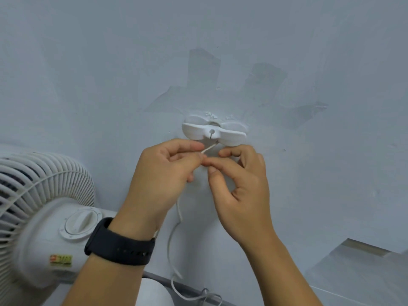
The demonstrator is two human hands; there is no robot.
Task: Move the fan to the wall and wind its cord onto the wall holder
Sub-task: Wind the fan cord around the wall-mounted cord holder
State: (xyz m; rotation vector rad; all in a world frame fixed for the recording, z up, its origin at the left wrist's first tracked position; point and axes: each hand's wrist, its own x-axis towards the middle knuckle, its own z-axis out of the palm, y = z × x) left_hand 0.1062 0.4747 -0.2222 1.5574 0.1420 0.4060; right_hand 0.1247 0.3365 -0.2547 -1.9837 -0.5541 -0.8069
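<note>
A white fan stands at the lower left, close to the pale wall, its grille facing left and a round knob on its back. The white wall holder, a two-winged bracket with a slot in its middle, is fixed on the wall at centre. The thin white cord runs from the holder's underside through my fingers and hangs down to the floor. My left hand, with a black watch band on the wrist, pinches the cord just below the holder. My right hand pinches it right beside.
The wall shows patches of repaired paint above the holder. A grey tiled floor with a step edge lies at the lower right. Loose cord loops rest by the baseboard at the bottom.
</note>
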